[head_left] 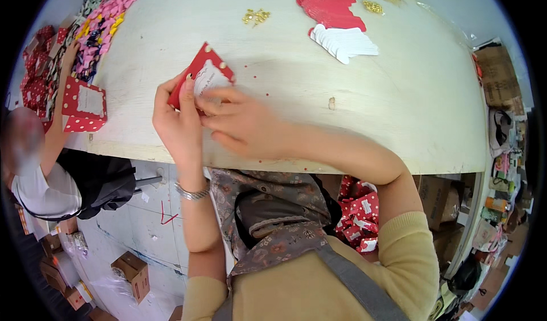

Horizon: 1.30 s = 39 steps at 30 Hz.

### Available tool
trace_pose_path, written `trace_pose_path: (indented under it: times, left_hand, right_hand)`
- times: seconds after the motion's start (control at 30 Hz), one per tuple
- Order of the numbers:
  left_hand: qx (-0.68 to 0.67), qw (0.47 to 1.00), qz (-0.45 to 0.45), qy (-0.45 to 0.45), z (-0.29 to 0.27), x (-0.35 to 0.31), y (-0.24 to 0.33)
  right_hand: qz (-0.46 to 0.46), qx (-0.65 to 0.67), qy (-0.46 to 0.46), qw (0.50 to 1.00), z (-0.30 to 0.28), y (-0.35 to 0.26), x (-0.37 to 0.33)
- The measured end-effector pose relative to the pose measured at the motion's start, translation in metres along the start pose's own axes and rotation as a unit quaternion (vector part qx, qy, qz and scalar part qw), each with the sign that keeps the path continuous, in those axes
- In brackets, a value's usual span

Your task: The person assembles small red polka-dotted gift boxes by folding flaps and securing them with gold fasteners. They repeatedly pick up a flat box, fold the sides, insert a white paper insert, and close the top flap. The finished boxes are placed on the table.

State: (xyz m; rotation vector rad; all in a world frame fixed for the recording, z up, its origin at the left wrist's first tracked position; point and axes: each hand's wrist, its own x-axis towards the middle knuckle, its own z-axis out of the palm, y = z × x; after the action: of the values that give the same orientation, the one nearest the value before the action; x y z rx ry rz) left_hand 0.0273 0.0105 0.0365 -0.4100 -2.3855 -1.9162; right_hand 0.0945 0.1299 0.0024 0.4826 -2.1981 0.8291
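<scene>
A small red gift box (205,56) with pale dots is held up over the near part of the table. My left hand (178,119) grips it, thumb across its front and fingers behind. On its face sits a white scalloped label (211,77) with dark lettering. My right hand (248,119), slightly blurred, reaches across from the right with fingers spread and stretched out. Its fingertips overlap the label's lower part; whether they press on it I cannot tell. The box's lower side is hidden behind my hands.
Farther back lie gold fasteners (256,17), red die-cut cards (330,6) and white labels (345,43). At left, a person (48,178) reaches among colourful bows (102,30), beside a red dotted box (84,104). Finished-looking red boxes (362,213) fill a container below the table edge.
</scene>
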Motion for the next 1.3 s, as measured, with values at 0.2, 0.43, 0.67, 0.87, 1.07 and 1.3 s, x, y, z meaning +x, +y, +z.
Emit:
trace_pose_path:
  times: [0.2, 0.43, 0.67, 0.87, 1.07, 1.3]
  left_hand:
    - [0.037, 0.99, 0.135, -0.037, -0.01, 0.009, -0.02]
    - [0.0, 0.993, 0.113, -0.046, -0.008, 0.013, -0.016]
    - [0.008, 0.988, 0.153, -0.025, -0.004, 0.01, -0.016]
    - [0.003, 0.988, 0.151, -0.025, -0.003, 0.011, -0.017]
    - [-0.008, 0.989, 0.139, -0.041, -0.007, 0.015, -0.015]
    - [0.012, 0.989, 0.103, -0.102, -0.021, 0.018, -0.014]
  right_hand:
    - [0.391, -0.446, -0.018, 0.805, -0.125, 0.072, -0.035]
    - [0.45, -0.378, -0.098, 0.803, -0.169, 0.067, -0.064]
    - [0.55, -0.451, 0.069, 0.699, -0.21, 0.027, -0.034]
    - [0.474, -0.252, 0.257, 0.804, -0.195, 0.006, -0.031]
    - [0.457, 0.303, 0.03, 0.835, -0.054, -0.006, 0.019]
    - [0.481, 0.286, 0.028, 0.829, -0.015, -0.001, 0.031]
